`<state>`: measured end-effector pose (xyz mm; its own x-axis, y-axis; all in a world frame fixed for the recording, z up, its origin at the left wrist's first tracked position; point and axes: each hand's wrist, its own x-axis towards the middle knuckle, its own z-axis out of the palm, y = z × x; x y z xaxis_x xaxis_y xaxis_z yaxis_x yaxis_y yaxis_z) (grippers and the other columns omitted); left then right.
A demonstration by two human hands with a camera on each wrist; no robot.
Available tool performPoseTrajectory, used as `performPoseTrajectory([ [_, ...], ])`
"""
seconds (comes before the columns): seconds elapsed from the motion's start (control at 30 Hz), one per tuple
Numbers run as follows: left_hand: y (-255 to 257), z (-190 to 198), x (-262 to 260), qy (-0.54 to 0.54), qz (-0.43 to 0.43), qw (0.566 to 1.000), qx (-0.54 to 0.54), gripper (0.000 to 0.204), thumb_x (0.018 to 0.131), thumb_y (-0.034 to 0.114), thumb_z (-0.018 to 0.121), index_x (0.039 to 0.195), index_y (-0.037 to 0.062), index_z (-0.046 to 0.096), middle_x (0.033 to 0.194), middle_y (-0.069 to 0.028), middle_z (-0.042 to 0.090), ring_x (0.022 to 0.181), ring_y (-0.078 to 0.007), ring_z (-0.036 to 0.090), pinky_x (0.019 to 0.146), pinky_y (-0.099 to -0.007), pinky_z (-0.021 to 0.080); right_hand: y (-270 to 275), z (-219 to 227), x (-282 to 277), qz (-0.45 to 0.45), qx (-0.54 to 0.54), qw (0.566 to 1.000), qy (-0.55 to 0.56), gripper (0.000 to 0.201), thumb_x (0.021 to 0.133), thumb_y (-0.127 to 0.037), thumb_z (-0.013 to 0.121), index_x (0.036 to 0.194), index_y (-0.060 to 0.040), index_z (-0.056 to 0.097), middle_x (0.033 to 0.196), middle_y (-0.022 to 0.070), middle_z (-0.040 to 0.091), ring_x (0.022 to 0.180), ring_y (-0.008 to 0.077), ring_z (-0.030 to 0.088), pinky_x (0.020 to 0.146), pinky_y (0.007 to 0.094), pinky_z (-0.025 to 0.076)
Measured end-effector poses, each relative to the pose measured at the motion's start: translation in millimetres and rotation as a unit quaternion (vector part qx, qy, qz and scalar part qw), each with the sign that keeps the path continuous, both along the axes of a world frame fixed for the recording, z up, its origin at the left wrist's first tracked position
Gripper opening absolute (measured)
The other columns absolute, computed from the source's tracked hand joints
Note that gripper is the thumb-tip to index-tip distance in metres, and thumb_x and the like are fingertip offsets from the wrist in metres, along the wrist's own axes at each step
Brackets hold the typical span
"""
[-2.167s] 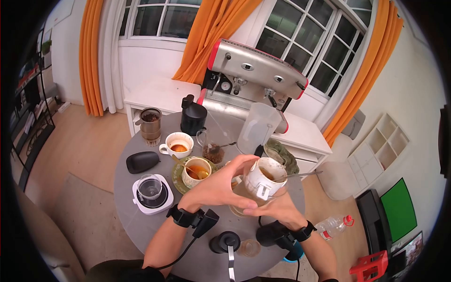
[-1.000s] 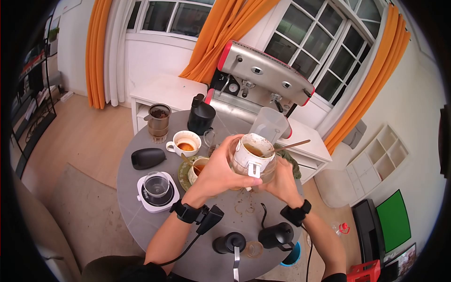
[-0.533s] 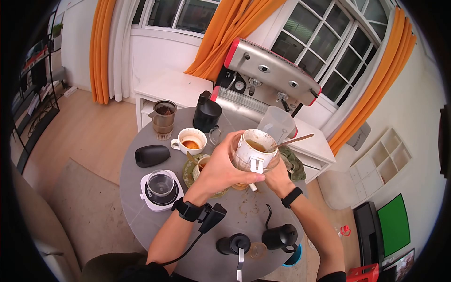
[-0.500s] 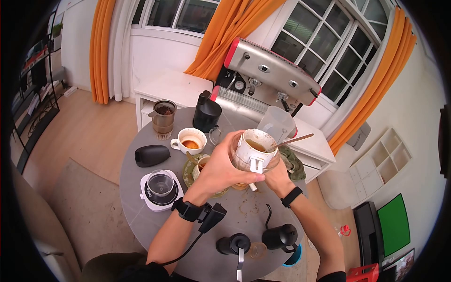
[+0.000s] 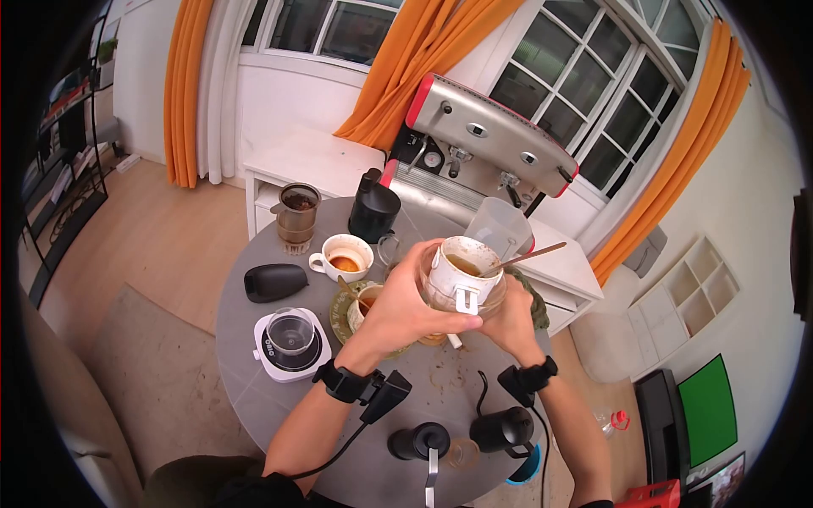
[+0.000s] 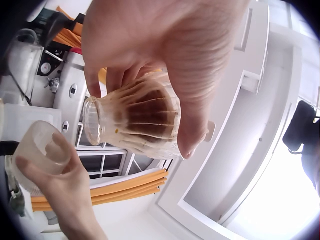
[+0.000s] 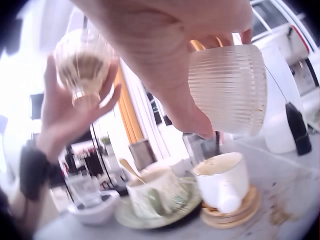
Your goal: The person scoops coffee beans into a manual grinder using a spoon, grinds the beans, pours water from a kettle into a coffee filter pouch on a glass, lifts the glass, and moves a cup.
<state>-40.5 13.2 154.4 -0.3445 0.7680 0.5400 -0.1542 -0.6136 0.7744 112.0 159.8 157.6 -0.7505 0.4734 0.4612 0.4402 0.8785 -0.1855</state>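
My left hand (image 5: 406,305) grips a fluted glass (image 6: 142,117) with brown contents, held up over the table. In the head view, a white speckled cup (image 5: 461,275) with a U-shaped handle sits at the top of this glass; it contains yellowish-brown liquid and a thin spoon-like handle (image 5: 539,255) leaning out to the right. Close by on the right, my right hand (image 5: 511,326) holds a ribbed clear glass (image 7: 227,90), mostly hidden in the head view. Beneath the hands stands a white cup (image 7: 222,182) on a round wooden coaster (image 7: 235,212).
Left on the grey round table are a white scale (image 5: 292,356), a black case (image 5: 275,282), a stained white cup (image 5: 343,256) and a patterned cup (image 7: 155,192) on its saucer. A black kettle (image 5: 506,430) and a hand grinder (image 5: 419,442) stand near the front edge.
My left hand has raised the fluted glass and white cup slightly. My right hand has moved out from below to the right side. The head view has shifted, so table things appear further right.
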Motion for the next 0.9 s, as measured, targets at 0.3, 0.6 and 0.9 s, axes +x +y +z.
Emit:
performPoseTrajectory([
  [0.3,4,1,24,0.006,-0.030,0.999,0.011,0.095,0.059,0.021,0.088,0.132,-0.0042,0.033,0.128,-0.0148,0.048,0.121,-0.0208,0.045,0.104,-0.0337,0.034,-42,-5,42,0.044,-0.388,0.917,0.085,0.068,0.054,-0.016,0.085,0.113,0.0038,0.056,0.100,0.0106,0.065,0.090,0.0159,0.062,0.080,0.0302,0.050],
  [0.6,11,-7,51,0.103,-0.008,0.993,-0.055,0.094,0.056,0.020,0.087,0.131,0.0001,0.035,0.126,-0.0134,0.049,0.121,-0.0207,0.046,0.105,-0.0339,0.033,-87,13,51,0.058,-0.530,0.838,0.112,0.063,0.061,-0.001,0.084,0.117,0.0009,0.054,0.110,0.0070,0.061,0.098,0.0132,0.059,0.082,0.0294,0.052],
  [0.9,14,-11,64,0.139,-0.012,0.989,-0.043,0.095,0.056,0.029,0.086,0.131,-0.0018,0.035,0.128,-0.0199,0.049,0.122,-0.0263,0.047,0.103,-0.0361,0.035,-88,13,60,0.070,-0.493,0.839,0.219,0.060,0.059,-0.003,0.085,0.112,-0.0008,0.058,0.107,0.0050,0.063,0.095,0.0118,0.060,0.084,0.0291,0.051],
])
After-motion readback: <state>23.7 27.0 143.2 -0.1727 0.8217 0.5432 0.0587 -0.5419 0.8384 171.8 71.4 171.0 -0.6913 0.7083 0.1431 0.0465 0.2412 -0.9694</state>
